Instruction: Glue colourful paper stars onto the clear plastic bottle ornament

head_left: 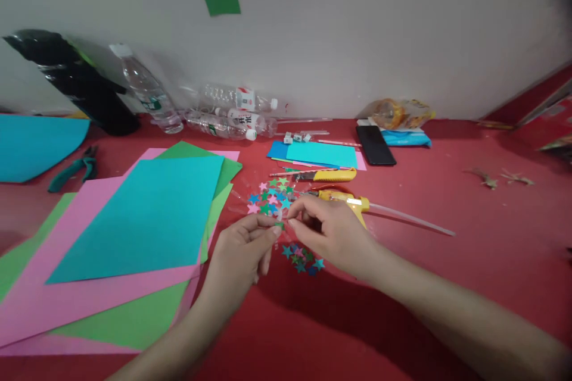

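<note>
Left hand (241,244) pinches green piece (280,225) near five-pointed stars (272,199).

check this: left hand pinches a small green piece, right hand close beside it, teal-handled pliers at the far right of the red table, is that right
Not quite: the head view shows the teal-handled pliers at the left of the red table, beside the coloured sheets. The left hand does pinch a small green piece, with the right hand close beside it.

Left hand (241,247) pinching green piece (279,225), right hand (334,231) just beside it, coloured stars (285,203), red table (277,333)
</note>
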A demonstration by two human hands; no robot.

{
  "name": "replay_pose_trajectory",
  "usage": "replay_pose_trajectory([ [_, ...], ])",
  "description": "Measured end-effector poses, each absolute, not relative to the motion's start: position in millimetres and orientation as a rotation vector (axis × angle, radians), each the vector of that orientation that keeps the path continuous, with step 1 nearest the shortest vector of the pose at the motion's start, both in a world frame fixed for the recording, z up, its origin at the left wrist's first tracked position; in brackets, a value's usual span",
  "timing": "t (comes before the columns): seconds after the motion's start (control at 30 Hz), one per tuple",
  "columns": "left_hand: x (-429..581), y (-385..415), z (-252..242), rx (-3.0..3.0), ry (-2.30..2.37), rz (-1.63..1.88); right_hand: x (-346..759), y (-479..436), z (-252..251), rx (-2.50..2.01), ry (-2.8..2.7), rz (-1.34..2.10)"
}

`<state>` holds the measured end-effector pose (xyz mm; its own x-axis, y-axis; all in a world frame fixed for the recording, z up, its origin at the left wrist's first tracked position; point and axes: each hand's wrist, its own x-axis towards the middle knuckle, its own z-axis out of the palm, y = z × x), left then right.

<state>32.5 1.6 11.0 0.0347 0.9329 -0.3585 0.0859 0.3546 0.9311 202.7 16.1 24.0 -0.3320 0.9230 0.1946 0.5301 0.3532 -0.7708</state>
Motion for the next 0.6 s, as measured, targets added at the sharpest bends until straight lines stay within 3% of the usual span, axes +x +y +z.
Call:
replay_pose_trajectory([
  [0.6,30.7,-3.9,11.7,0.927,1.236,0.965,204.6,6.5,16.5,-1.213,-2.119,0.619],
])
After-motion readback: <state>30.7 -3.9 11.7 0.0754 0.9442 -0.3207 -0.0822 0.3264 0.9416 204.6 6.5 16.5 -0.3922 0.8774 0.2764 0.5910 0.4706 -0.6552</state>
